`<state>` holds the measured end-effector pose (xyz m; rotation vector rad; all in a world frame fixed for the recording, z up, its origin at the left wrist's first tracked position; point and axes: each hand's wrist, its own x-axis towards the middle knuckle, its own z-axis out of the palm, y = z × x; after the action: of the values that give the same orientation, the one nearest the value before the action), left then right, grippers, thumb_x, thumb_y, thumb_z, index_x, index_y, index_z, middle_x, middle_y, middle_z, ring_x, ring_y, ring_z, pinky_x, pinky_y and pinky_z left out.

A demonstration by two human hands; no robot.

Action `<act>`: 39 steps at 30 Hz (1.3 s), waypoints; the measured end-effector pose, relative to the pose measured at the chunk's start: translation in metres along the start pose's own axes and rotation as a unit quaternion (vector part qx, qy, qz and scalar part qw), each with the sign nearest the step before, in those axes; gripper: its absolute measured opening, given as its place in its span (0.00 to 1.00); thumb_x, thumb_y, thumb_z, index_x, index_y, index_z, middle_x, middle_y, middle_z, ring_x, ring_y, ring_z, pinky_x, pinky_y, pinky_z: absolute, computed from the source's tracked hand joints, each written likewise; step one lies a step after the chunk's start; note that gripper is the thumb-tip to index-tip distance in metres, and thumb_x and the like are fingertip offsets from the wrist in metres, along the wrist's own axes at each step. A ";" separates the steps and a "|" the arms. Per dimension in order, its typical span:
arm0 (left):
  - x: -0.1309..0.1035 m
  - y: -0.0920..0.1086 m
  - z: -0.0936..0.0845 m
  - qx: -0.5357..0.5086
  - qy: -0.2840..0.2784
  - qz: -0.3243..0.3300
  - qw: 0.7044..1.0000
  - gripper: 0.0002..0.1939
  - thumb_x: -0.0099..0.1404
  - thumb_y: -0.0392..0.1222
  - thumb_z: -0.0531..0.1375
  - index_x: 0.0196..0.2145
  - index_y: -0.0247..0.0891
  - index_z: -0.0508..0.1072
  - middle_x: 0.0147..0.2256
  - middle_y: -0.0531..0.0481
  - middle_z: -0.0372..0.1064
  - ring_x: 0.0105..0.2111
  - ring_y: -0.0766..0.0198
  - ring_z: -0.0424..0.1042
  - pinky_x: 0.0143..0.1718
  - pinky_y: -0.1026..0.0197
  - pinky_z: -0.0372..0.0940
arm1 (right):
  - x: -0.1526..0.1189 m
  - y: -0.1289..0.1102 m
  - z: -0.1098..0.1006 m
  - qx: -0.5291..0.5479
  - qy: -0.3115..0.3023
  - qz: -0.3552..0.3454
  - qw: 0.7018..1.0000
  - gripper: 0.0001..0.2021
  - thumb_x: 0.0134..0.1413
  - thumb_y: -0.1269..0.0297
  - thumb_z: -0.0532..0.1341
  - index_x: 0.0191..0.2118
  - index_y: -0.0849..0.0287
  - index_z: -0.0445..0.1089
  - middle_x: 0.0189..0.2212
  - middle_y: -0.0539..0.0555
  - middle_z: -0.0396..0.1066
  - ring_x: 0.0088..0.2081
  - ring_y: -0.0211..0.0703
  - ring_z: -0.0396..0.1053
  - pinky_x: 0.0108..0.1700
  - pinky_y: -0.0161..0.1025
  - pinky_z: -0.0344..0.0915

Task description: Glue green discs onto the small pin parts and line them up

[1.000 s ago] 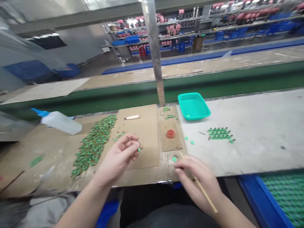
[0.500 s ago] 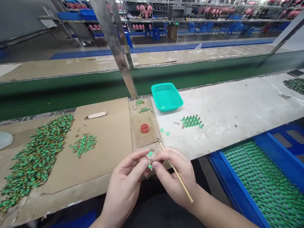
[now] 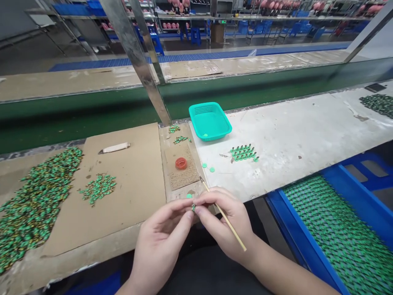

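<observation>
My left hand (image 3: 162,237) and my right hand (image 3: 224,225) meet at the near edge of the bench, fingertips pinched together on one small green piece (image 3: 193,207). A thin wooden stick (image 3: 222,217) also lies in my right hand, its tip pointing toward the bench. A small green disc (image 3: 188,196) lies on the cardboard just beyond my fingers. A red cap (image 3: 181,163) sits on a brown pad (image 3: 181,172) further back.
A large heap of green pieces (image 3: 33,200) and a small pile (image 3: 98,187) lie on cardboard at left. A teal basket (image 3: 209,121), a neat group of pieces (image 3: 243,152), a knife-like tool (image 3: 114,148), a metal post (image 3: 138,61), and a blue crate (image 3: 337,229) of green pieces surround them.
My left hand came over from the left with a green piece and met my right hand; now both pinch it. The view swung right and down.
</observation>
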<state>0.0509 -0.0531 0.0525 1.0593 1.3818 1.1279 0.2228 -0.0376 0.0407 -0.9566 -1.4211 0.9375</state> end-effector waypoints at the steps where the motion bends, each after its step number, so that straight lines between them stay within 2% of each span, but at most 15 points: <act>1: 0.000 0.002 0.001 0.009 -0.011 -0.001 1.000 0.22 0.57 0.64 0.80 0.42 0.49 0.91 0.34 0.44 0.85 0.33 0.56 0.85 0.40 0.58 0.85 | 0.001 0.002 -0.002 -0.005 -0.012 -0.011 1.000 0.09 0.68 0.74 0.68 0.45 0.53 0.85 0.39 0.53 0.84 0.41 0.43 0.83 0.44 0.38 0.80; 4: 0.004 0.004 0.000 0.010 -0.043 -0.013 0.999 0.23 0.59 0.64 0.80 0.45 0.49 0.91 0.33 0.44 0.85 0.32 0.56 0.85 0.38 0.59 0.84 | 0.003 0.004 -0.005 -0.015 -0.034 -0.037 0.999 0.12 0.72 0.74 0.65 0.48 0.53 0.86 0.39 0.53 0.85 0.40 0.42 0.83 0.44 0.37 0.81; 8: 0.011 -0.004 -0.006 -0.058 -0.057 -0.044 0.996 0.23 0.59 0.64 0.80 0.42 0.44 0.90 0.29 0.44 0.84 0.28 0.59 0.82 0.32 0.61 0.81 | -0.001 0.003 -0.007 -0.027 0.010 -0.022 0.999 0.09 0.67 0.74 0.67 0.45 0.53 0.82 0.37 0.53 0.84 0.38 0.43 0.83 0.44 0.39 0.82; 12: 0.015 -0.012 -0.012 -0.056 -0.024 -0.029 0.998 0.21 0.59 0.62 0.81 0.40 0.44 0.90 0.27 0.47 0.81 0.25 0.63 0.76 0.30 0.63 0.79 | -0.006 0.000 -0.002 0.028 0.006 0.100 0.995 0.05 0.60 0.69 0.73 0.41 0.54 0.79 0.36 0.51 0.84 0.35 0.43 0.83 0.38 0.37 0.81; 15: 0.012 -0.012 -0.014 -0.013 -0.001 0.004 1.000 0.18 0.58 0.61 0.81 0.36 0.46 0.91 0.28 0.48 0.80 0.26 0.64 0.74 0.28 0.64 0.76 | -0.007 -0.001 0.003 0.124 0.005 0.206 0.971 0.05 0.61 0.64 0.73 0.40 0.54 0.78 0.33 0.50 0.82 0.33 0.42 0.82 0.33 0.35 0.78; 19: 0.003 -0.015 -0.014 -0.045 0.001 -0.021 0.999 0.19 0.54 0.61 0.83 0.36 0.47 0.91 0.25 0.49 0.78 0.24 0.64 0.73 0.25 0.63 0.75 | -0.012 -0.004 0.009 0.230 0.002 0.260 0.938 0.10 0.58 0.60 0.78 0.38 0.54 0.77 0.31 0.49 0.80 0.32 0.41 0.81 0.38 0.38 0.82; 23: -0.006 -0.030 -0.018 -0.070 0.002 -0.054 0.996 0.21 0.52 0.62 0.83 0.35 0.46 0.90 0.26 0.47 0.80 0.23 0.62 0.74 0.24 0.62 0.75 | -0.023 -0.001 0.010 0.233 -0.015 0.289 0.929 0.11 0.60 0.59 0.78 0.38 0.54 0.77 0.30 0.49 0.81 0.32 0.41 0.81 0.38 0.37 0.82; 26: -0.004 -0.038 -0.027 -0.037 0.018 -0.039 0.998 0.22 0.54 0.65 0.82 0.35 0.47 0.90 0.26 0.48 0.80 0.24 0.62 0.75 0.27 0.61 0.76 | -0.026 0.009 -0.003 0.135 -0.049 0.204 0.968 0.08 0.71 0.64 0.69 0.52 0.54 0.80 0.41 0.54 0.86 0.40 0.44 0.86 0.45 0.41 0.85; 28: 0.006 -0.038 -0.035 0.028 0.052 -0.007 0.998 0.22 0.57 0.67 0.80 0.37 0.48 0.90 0.29 0.48 0.81 0.27 0.60 0.77 0.31 0.61 0.77 | -0.021 0.018 -0.017 -0.001 -0.084 0.084 0.993 0.19 0.75 0.71 0.60 0.65 0.53 0.77 0.53 0.59 0.87 0.52 0.48 0.86 0.58 0.49 0.85; 29: 0.012 -0.037 -0.040 0.069 0.070 0.020 0.995 0.21 0.59 0.67 0.78 0.37 0.49 0.89 0.31 0.48 0.83 0.30 0.59 0.79 0.34 0.60 0.78 | -0.016 0.022 -0.025 -0.070 -0.094 0.033 0.993 0.23 0.75 0.74 0.58 0.69 0.53 0.75 0.58 0.61 0.85 0.57 0.50 0.85 0.65 0.54 0.82; 31: 0.028 -0.034 -0.047 0.160 0.074 0.091 0.980 0.16 0.67 0.65 0.74 0.39 0.52 0.89 0.39 0.50 0.86 0.36 0.57 0.82 0.42 0.59 0.78 | -0.006 0.029 -0.037 -0.144 -0.113 -0.006 0.983 0.26 0.76 0.75 0.56 0.72 0.53 0.73 0.63 0.63 0.83 0.61 0.53 0.83 0.69 0.59 0.79; 33: 0.045 -0.033 -0.051 0.236 0.022 0.173 0.956 0.11 0.73 0.60 0.70 0.41 0.54 0.89 0.42 0.51 0.87 0.40 0.56 0.82 0.47 0.57 0.76 | 0.003 0.033 -0.043 -0.168 -0.109 -0.011 0.980 0.22 0.78 0.73 0.56 0.68 0.53 0.74 0.62 0.62 0.83 0.57 0.51 0.85 0.67 0.57 0.80; 35: 0.059 -0.035 -0.051 0.283 -0.045 0.238 0.928 0.08 0.75 0.55 0.69 0.43 0.56 0.89 0.41 0.53 0.87 0.41 0.56 0.83 0.49 0.55 0.75 | 0.009 0.036 -0.041 -0.158 -0.097 -0.012 0.983 0.14 0.79 0.71 0.56 0.59 0.52 0.76 0.55 0.58 0.86 0.52 0.47 0.86 0.61 0.51 0.83; 37: 0.068 -0.039 -0.049 0.302 -0.084 0.277 0.909 0.07 0.75 0.52 0.69 0.44 0.55 0.89 0.41 0.53 0.87 0.40 0.56 0.82 0.49 0.53 0.74 | 0.012 0.037 -0.035 -0.120 -0.061 -0.005 0.991 0.06 0.79 0.70 0.59 0.53 0.52 0.71 0.49 0.54 0.85 0.49 0.43 0.87 0.53 0.44 0.84; 39: 0.071 -0.044 -0.047 0.306 -0.092 0.290 0.902 0.06 0.76 0.50 0.69 0.45 0.55 0.88 0.41 0.54 0.87 0.40 0.56 0.82 0.49 0.54 0.73 | 0.013 0.037 -0.030 -0.082 -0.024 0.003 0.996 0.07 0.78 0.68 0.62 0.54 0.50 0.65 0.48 0.52 0.84 0.49 0.42 0.87 0.48 0.40 0.83</act>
<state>-0.0037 0.0050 -0.0008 2.0833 1.3299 0.9671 0.2535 -0.0113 0.0122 -1.0659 -1.5550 0.8631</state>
